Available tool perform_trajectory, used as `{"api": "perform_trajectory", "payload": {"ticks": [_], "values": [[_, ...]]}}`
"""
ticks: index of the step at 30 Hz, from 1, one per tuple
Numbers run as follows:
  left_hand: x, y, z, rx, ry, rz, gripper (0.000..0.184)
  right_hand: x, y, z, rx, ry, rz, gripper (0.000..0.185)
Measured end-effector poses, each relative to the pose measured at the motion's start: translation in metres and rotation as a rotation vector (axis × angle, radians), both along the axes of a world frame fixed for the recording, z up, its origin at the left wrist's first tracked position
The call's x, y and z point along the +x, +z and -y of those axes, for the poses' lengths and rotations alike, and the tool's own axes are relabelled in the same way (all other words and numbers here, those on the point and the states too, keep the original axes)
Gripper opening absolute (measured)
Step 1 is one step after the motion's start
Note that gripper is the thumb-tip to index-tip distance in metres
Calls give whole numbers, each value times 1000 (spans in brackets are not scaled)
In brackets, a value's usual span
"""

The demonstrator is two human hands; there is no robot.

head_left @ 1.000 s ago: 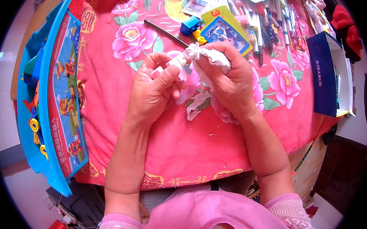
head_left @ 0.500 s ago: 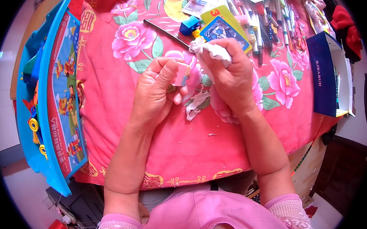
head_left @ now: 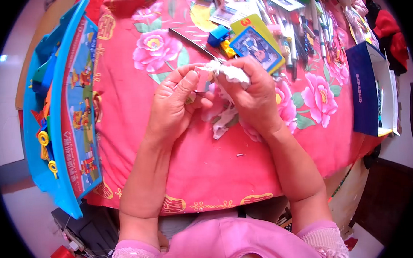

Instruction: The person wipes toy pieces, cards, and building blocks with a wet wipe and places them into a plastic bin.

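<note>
Near the middle of the view, my left hand (head_left: 175, 100) pinches a small pink block (head_left: 203, 81) between thumb and fingers. My right hand (head_left: 253, 92) grips a crumpled white tissue (head_left: 234, 75), whose end touches the top of the block. Another white crumpled piece (head_left: 222, 123) lies on the pink floral cloth (head_left: 208, 170) below the hands, with small white bits near it. Just beyond my hands are a dark thin stick (head_left: 191, 41), a blue block (head_left: 218, 36), a yellow block (head_left: 227, 48) and a card with a blue picture (head_left: 257, 48).
A blue tub (head_left: 37, 168) with colourful toy parts stands at the left, a printed panel along its side. Many pens and markers (head_left: 315, 23) lie at the back right, beside small cards (head_left: 285, 2). A dark blue box (head_left: 366, 89) with a white inside sits at the right edge.
My right hand has moved left, bringing the tissue against the block. The block was turned in my left hand. The whole view has shifted slightly.
</note>
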State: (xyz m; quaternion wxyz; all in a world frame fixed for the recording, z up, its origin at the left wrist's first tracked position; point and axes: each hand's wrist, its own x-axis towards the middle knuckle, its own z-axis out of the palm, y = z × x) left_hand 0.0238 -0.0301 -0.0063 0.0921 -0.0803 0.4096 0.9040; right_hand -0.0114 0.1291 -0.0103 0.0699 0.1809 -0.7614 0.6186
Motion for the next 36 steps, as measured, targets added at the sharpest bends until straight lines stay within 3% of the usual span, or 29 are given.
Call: {"api": "perform_trajectory", "payload": {"ticks": [5, 9, 14, 17, 19, 22, 26, 28, 30, 32, 34, 36], "values": [[-5, 7, 10, 20, 88, 16, 27, 1, -2, 5, 62, 36, 46, 15], [-1, 34, 18, -198, 289, -216, 29, -2, -10, 7, 34, 57, 62, 15], [11, 89, 52, -741, 722, -498, 30, -2, -9, 7, 83, 43, -2, 16], [19, 122, 82, -1244, 965, -389, 33, -2, -7, 7, 64, 50, -10, 16], [23, 139, 95, -1546, 1067, -212, 34, -2, -6, 6, 69, 47, -28, 17], [28, 143, 114, -1956, 1151, -173, 32, -3, -5, 4, 89, 53, -41, 17], [32, 134, 93, -1833, 1315, -544, 30, -3, -7, 4, 113, 56, -52, 14], [22, 110, 67, -1111, 1052, -725, 32, -3, -7, 4, 116, 54, -63, 14], [19, 84, 30, -706, 570, -438, 38, -4, -7, 4, 112, 53, -71, 13], [6, 43, 17, -271, 282, -175, 40, -4, -8, 3, 100, 43, -66, 12], [3, 16, 10, 208, 146, 10, 40, -2, -9, 5, -51, 18, 76, 12], [5, 14, 2, 331, 145, 56, 34, 3, 1, 7, -197, 19, 264, 11]]}}
